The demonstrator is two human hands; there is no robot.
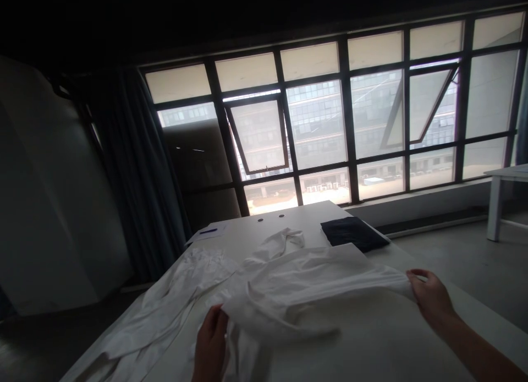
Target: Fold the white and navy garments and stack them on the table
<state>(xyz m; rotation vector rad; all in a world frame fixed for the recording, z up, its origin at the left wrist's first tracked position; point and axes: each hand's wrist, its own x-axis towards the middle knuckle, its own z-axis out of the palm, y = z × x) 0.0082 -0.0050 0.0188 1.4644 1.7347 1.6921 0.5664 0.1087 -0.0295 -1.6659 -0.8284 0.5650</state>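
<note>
**Worktop [371, 338] by the window: white garment [289, 277] held at two points**

The room is dim, with a tall, steel-framed window wall [330, 123] well ahead of the hands and a dark curtain [136, 173] ahead and to the left of them. A white side table [497, 200] stands well ahead of the right hand, apart from the worktop.

The worktop runs forward from the hands toward the window. The white garment lies bunched and spread across it, directly between and ahead of the hands, with a long, creased length trailing past the left hand toward the near corner. Farther ahead of the right hand lies a folded navy cloth [350, 233]. Ahead of the left hand are a sheet of paper [210, 232] with a blue pen [208, 231] on it. Two round holes [270, 217] mark the worktop's far end.

The left hand [210, 343] is closed on a gathered fold, its fingers partly hidden by the cloth. The right hand [433, 296] pinches the garment's edge in its fingertips, with the layer drawn out between the hands.

The step in hand appears to be spreading this upper layer. Any further adjustment calls for both holds to be kept while the remaining creases are addressed.
</note>
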